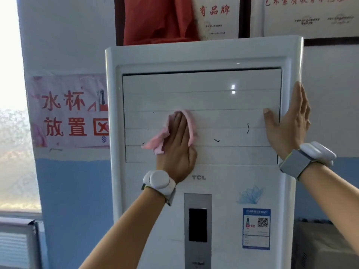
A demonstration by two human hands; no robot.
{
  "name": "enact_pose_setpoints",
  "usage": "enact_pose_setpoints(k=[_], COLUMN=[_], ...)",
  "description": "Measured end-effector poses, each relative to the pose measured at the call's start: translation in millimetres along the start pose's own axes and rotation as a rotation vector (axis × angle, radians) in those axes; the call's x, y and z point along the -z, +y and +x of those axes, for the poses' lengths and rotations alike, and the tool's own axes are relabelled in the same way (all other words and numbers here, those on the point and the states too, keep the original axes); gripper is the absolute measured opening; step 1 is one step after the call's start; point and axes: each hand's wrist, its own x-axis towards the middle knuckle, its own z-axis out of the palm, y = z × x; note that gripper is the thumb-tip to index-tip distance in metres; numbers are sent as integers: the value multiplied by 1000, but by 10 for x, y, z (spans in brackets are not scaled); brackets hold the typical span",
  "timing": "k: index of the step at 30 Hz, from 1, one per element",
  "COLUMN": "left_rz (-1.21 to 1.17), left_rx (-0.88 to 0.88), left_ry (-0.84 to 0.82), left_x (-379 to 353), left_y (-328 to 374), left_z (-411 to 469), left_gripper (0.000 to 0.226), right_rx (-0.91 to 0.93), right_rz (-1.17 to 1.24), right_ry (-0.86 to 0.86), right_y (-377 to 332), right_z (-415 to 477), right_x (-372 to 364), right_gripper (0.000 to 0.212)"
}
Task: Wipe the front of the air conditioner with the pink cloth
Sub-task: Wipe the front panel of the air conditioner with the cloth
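A tall white TCL air conditioner [202, 55] stands straight in front of me, its louvred vent panel closed. My left hand [177, 146] presses the pink cloth [157, 142] flat against the left part of the louvres; the cloth sticks out above and to the left of my fingers. Small dark marks show on the slats to the right of the cloth. My right hand [287, 125] lies flat on the unit's right edge, thumb on the louvres, fingers wrapped around the side. Both wrists carry white bands.
A pink poster with red characters [68, 111] hangs on the wall left of the unit. Framed certificates [215, 18] and a red fabric hang above it. A bright window is at far left, a radiator below it, and a grey box at lower right.
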Motion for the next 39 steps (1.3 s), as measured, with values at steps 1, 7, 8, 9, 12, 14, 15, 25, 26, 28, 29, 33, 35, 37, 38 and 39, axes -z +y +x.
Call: enact_pose_setpoints(k=[1, 7, 8, 9, 12, 14, 15, 25, 26, 28, 29, 33, 35, 37, 38, 39], left_rz=[-5, 13, 14, 17, -5, -3, -4, 26, 26, 5, -43, -53, -70, -36, -2, 24], left_rx=[34, 298, 252, 170, 7, 80, 156, 173, 252, 348, 333, -54, -46, 204, 324, 401], left_ry=[51, 86, 40, -8, -40, 15, 50, 60, 110, 97, 53, -239, -238, -184, -118, -60], left_x=[61, 211, 173, 121, 67, 123, 163, 228, 255, 225, 167, -143, -109, 9, 67, 92], left_y=[-101, -388, -268, -141, 42, -114, -217, -338, -430, -424, -319, 301, 246, -34, -193, -293], left_z=[20, -62, -21, 20, 88, 38, -11, -73, -93, -115, -93, -181, -237, -293, -333, -373], left_gripper=[60, 65, 66, 66, 64, 62, 62, 61, 60, 58, 54, 61, 63, 61, 60, 62], right_rx=[0, -8, -12, -17, -23, -25, -25, -25, -23, -19, -20, -29, -28, -19, -14, -14], right_rz=[3, -13, -13, -13, -5, -2, -3, -8, -11, -16, -16, -11, -9, -9, -10, -16], right_ry=[7, 3, 4, 9, 11, 2, 2, 5, 6, 7, 9, 20, 17, 15, 14, 17], right_y=[-9, -50, -61, -68, -70, -58, -53, -60, -56, -52, -53, -56, -46, -56, -65, -50], right_z=[34, 33, 32, 37, 54, 60, 62, 56, 59, 53, 49, 43, 45, 42, 39, 45], right_x=[12, 5, -6, -9, 18, 43, 53, 27, 29, 20, 11, 1, 16, 25, 21, 34], right_gripper=[76, 75, 75, 75, 76, 77, 77, 77, 77, 76, 76, 76, 76, 77, 77, 76])
